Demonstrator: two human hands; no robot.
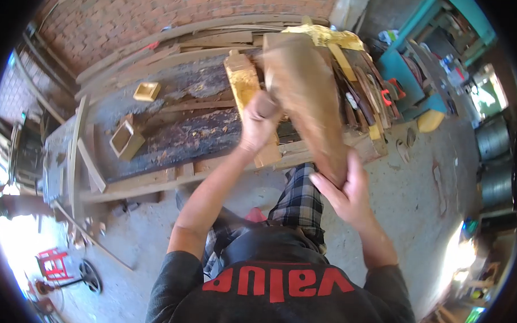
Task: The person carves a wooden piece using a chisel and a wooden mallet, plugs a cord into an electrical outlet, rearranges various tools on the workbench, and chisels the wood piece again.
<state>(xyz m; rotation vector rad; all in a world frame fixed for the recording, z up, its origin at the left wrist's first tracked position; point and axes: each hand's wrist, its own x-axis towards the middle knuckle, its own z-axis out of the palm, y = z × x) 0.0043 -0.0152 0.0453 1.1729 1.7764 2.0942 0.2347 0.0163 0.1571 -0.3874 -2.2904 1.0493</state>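
A long, thick piece of wood (309, 95), broad at the far end and narrower near me, is held up at a slant over the bench edge. Its surface is smeared by motion. My right hand (348, 193) grips the narrow near end, the thumb lying along its side. Close by the left side of the wood, my left hand (261, 120) is closed in a fist; blur hides what its fingers hold. Beneath that fist lies a yellowish wooden plank (242, 84) with a rough surface.
Two small hollow wooden boxes, a shallow one (147, 91) and a deeper one (127, 141), sit on the dark bench slab (182, 142). Wood strips line the back. A red-handled saw (386, 97) lies at right. A red stool (54, 264) stands on the floor at left.
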